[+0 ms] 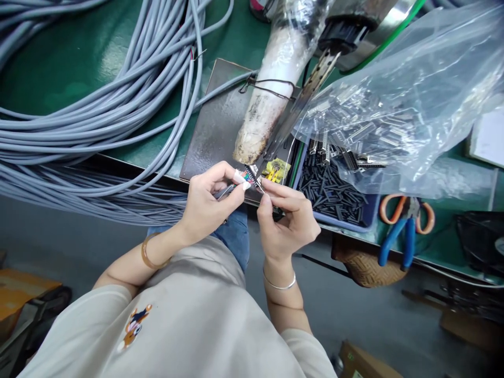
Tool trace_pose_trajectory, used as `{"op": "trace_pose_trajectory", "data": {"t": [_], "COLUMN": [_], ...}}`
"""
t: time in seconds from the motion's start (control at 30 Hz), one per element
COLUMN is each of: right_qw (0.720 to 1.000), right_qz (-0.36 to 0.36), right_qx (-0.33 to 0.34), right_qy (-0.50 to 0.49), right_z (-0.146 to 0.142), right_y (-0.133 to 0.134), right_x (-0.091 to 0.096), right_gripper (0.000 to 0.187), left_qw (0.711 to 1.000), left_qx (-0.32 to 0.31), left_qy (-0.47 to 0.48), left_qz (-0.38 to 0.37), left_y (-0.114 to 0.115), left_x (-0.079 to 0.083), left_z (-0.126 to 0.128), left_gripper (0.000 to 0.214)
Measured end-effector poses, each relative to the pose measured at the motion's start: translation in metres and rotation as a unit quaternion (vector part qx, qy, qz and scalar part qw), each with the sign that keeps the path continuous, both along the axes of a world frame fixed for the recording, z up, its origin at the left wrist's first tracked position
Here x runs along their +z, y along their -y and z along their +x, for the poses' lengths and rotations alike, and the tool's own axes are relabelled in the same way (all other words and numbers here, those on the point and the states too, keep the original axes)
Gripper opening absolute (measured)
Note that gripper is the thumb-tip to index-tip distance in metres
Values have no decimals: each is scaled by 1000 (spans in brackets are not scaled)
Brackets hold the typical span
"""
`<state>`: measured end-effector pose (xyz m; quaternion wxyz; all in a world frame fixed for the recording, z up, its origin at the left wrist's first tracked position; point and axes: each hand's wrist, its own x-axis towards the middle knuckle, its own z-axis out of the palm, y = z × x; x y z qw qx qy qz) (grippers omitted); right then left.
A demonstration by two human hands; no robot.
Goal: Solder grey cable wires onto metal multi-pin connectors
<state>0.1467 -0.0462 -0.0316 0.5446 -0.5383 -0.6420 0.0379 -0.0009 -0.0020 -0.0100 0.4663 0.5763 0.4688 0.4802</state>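
My left hand point(208, 202) is closed in a pinch on the end of a grey cable point(223, 192), where thin coloured wires point(248, 177) fan out. White covers sit on its thumb and a fingertip. Against those wires lies a small metal and black multi-pin connector point(254, 175). My right hand point(285, 212) is closed too, thumb and forefinger pinching a thin silvery strand point(261, 189) that points at the connector. Whether these fingers also touch the connector is unclear. Just above hangs a soldering iron point(321, 73), its tip partly hidden, beside a yellow sponge point(276, 170).
A white wrapped tube point(270, 100) slants down over a dark metal plate point(212, 126). Grey cable coils point(129, 105) cover the left. At right are a blue tray point(364, 223) of black sleeves, a clear bag point(394, 126) of connectors and orange-and-blue pliers point(405, 228).
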Motion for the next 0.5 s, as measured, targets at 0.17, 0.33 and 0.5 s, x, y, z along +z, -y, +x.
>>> {"op": "trace_pose_trajectory", "data": {"t": [0.17,0.33,0.5], "right_qw": [1000,1000,1000], "right_qz": [4,11,7], "right_qx": [7,2,2], "right_qy": [-8,-4,-3], "right_z": [0,0,-1], "right_y": [-3,-7,-8], "right_x": [-1,3,3], "right_gripper": [18,17,17], "left_qw": [1000,1000,1000], "left_qx": [9,6,-10], "left_qy": [-12,-2,15], "left_qz": [26,17,21], "left_y": [-1,-4,-5], "left_x": [-2,1,2], "left_z": [1,0,-1], "left_gripper": [11,14,10]}}
